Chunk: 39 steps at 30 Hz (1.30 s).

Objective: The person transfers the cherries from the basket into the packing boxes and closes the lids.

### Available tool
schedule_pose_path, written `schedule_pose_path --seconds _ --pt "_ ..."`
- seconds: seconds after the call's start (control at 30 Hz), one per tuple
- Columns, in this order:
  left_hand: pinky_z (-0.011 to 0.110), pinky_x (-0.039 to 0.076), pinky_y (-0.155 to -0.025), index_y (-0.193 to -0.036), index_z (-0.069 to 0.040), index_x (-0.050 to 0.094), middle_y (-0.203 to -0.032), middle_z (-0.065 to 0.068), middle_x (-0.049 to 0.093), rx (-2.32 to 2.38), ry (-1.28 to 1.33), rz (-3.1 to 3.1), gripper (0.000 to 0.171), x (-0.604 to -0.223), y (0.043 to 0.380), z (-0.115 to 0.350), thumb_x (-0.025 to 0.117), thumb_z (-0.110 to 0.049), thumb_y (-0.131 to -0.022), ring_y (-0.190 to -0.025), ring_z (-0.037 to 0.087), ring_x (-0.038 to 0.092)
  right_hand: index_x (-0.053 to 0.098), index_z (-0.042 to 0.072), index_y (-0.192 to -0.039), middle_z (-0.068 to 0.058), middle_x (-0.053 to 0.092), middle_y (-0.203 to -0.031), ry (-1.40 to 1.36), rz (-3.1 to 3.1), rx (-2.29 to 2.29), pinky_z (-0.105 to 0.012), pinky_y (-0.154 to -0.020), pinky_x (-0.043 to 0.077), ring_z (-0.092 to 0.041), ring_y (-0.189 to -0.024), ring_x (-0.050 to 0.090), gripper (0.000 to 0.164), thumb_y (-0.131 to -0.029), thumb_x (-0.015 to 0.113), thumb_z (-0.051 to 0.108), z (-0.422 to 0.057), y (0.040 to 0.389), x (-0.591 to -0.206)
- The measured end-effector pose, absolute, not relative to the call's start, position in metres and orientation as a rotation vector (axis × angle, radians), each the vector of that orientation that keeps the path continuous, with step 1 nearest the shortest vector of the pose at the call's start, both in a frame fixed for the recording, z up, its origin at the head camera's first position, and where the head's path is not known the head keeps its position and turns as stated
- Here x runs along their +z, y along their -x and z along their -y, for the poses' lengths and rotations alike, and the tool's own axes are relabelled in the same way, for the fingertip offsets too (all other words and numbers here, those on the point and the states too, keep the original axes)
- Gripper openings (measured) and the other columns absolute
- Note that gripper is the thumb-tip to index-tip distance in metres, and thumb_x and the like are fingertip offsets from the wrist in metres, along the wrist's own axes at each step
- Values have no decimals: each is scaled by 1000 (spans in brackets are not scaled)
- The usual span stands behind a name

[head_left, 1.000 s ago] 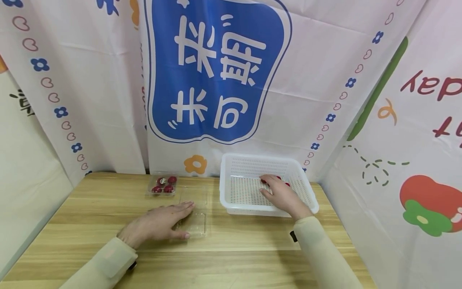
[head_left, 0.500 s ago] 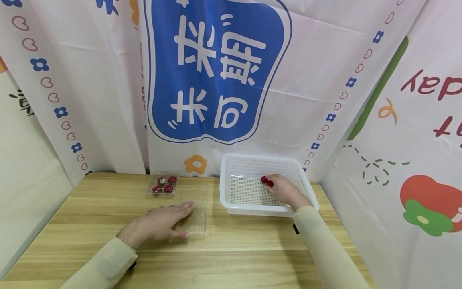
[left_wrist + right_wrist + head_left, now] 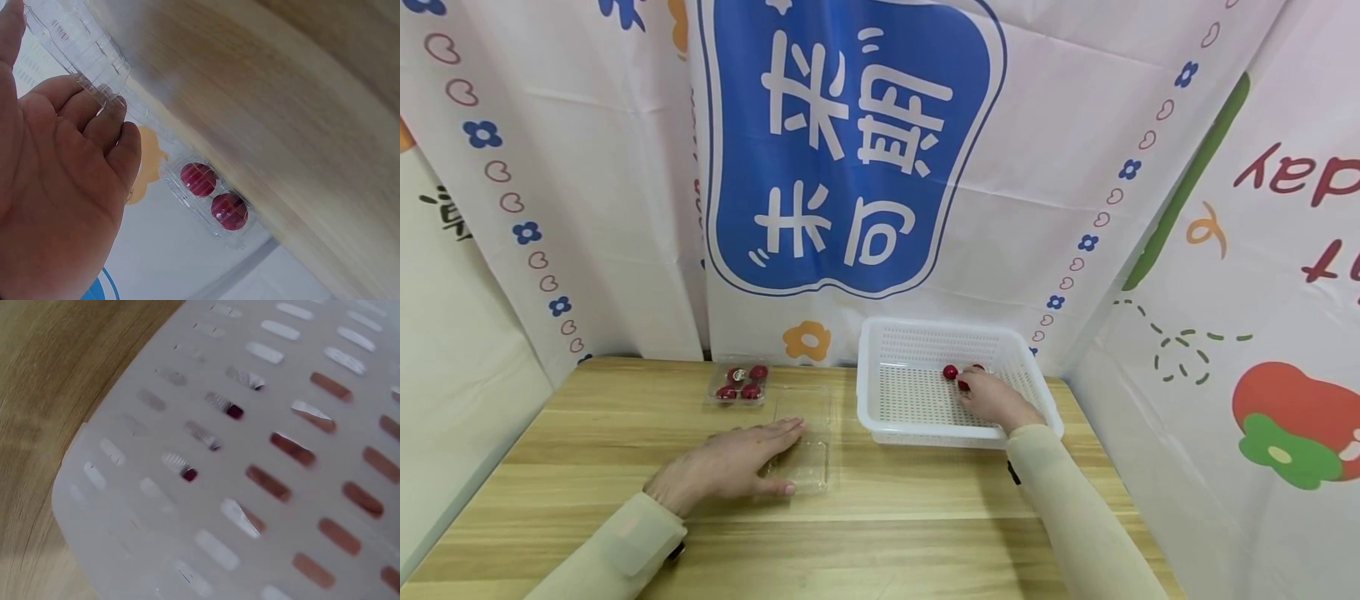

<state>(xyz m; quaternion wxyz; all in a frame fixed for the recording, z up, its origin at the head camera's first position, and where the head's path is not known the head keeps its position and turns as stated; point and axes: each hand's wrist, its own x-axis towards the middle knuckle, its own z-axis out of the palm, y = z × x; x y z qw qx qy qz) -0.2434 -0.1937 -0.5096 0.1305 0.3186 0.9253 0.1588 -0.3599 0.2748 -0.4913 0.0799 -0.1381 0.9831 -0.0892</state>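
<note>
I am reaching the right hand [image 3: 992, 398] into the white slotted basket [image 3: 940, 432] on the right, its fingers curling narrow round a red ball [image 3: 964, 385]. A second ball [image 3: 951, 372] is lying just to the left, and a third [image 3: 978, 367] is showing beyond the fingers. The right wrist view is giving me mostly basket wall, with red showing through some slots. I am resting the left hand [image 3: 730, 467] on an opened clear container [image 3: 808, 467] mid-surface, its fingers lying loosely extended, thumb apart. Far left, a clear box [image 3: 738, 402] is holding four red balls [image 3: 758, 372].
</note>
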Motion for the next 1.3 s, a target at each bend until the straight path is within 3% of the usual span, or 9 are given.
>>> schedule_pose_path --seconds 0.13,0.37,0.6,1.0,1.3 --pt "71 40 -142 -182 -4 40 -193 17 36 464 -924 -2686 105 -509 244 193 78 -67 -107 -177 45 41 73 -3 -153 -25 76 -154 449 -2960 -285 -59 -131 58 -44 -147 72 42 -112 73 8 -275 359 -492" --pt "69 41 -143 -182 -3 40 -193 17 37 447 -938 -2700 104 -510 243 193 78 -65 -107 -176 45 43 78 1 -147 -20 78 -147 422 -2929 -331 -58 -130 59 -41 -143 74 39 -108 78 -1 -274 357 -489" --pt "69 41 -142 -182 -3 40 -193 17 37 448 -933 -2700 104 -510 243 193 79 -65 -107 -176 45 43 83 4 -131 -12 82 -127 453 -2916 -308 -53 -113 65 -27 -114 74 23 -108 79 -1 -275 359 -490" --pt "67 40 -144 -182 -4 41 -193 16 37 451 -932 -2696 104 -510 244 193 79 -65 -107 -177 43 43 83 -2 -135 -18 82 -130 542 -2950 -442 -55 -120 65 -38 -128 77 28 -107 79 -3 -266 355 -476" --pt "67 40 -144 -182 -4 40 -193 16 37 461 -915 -2693 104 -510 243 192 80 -65 -106 -176 44 43 83 3 -132 -13 82 -130 644 -3006 -426 -49 -112 70 -31 -123 79 26 -107 80 -1 -245 341 -457"
